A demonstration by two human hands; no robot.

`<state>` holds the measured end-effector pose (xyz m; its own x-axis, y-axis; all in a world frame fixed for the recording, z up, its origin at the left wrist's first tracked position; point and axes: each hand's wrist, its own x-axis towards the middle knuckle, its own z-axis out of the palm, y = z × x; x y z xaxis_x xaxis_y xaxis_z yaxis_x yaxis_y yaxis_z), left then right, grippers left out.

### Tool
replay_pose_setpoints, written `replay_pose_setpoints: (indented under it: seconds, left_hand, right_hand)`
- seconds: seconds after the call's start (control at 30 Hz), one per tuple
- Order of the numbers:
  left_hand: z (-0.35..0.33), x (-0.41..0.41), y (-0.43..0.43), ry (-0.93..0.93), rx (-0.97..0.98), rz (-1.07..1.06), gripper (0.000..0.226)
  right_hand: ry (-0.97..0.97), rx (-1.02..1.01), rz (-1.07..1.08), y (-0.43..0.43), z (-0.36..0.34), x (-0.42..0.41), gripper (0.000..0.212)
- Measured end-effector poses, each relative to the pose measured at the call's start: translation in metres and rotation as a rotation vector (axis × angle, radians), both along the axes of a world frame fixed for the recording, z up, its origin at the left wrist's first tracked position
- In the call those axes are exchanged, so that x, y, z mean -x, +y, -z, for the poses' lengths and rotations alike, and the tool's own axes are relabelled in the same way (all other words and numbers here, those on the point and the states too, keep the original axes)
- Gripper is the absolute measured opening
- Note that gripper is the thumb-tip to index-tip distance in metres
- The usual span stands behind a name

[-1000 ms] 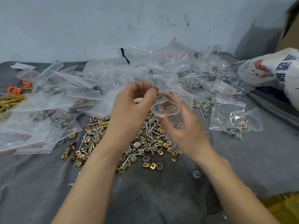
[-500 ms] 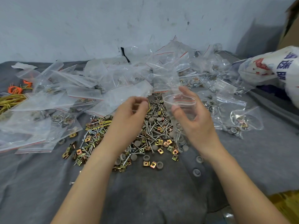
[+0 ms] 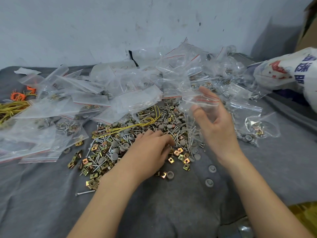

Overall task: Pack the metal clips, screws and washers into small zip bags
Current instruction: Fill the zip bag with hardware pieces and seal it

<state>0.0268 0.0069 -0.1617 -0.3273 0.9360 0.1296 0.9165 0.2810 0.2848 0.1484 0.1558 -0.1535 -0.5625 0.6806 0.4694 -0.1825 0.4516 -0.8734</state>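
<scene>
Soft, cool, even light, no hard shadows; a dim patch darkens the wall (image 3: pixel 274 36) at upper right. Glints sparkle on the heaped plastic bags (image 3: pixel 137 86) and the zip bag (image 3: pixel 200 102) held in the right hand (image 3: pixel 217 129). The left hand (image 3: pixel 151 152) smears slightly at the fingers; the frame edges bow.

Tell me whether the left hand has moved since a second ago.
Yes. The left hand has dropped from the zip bag in the right hand, toward the person, onto the pile of clips and screws on the grey cloth.
</scene>
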Motion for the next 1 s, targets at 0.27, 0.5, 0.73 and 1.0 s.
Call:
replay_pose_setpoints:
  seconds: [0.27, 0.5, 0.73, 1.0]
  left_hand:
    - [0.014, -0.002, 0.007, 0.235, -0.013, -0.058, 0.031]
    - [0.019, 0.004, 0.012, 0.292, 0.013, -0.118, 0.035]
    - [0.006, 0.009, 0.008, 0.131, -0.117, -0.123, 0.027]
    - [-0.041, 0.017, 0.001, -0.471, -0.644, -0.281, 0.018]
  right_hand:
    - [0.000, 0.009, 0.002, -0.001, -0.003, -0.001, 0.047]
    - [-0.017, 0.005, 0.015, -0.001, -0.004, -0.003, 0.048]
    - [-0.018, 0.003, 0.018, -0.001, -0.004, -0.004, 0.049]
    - [-0.054, -0.036, -0.014, -0.004, -0.001, -0.001, 0.059]
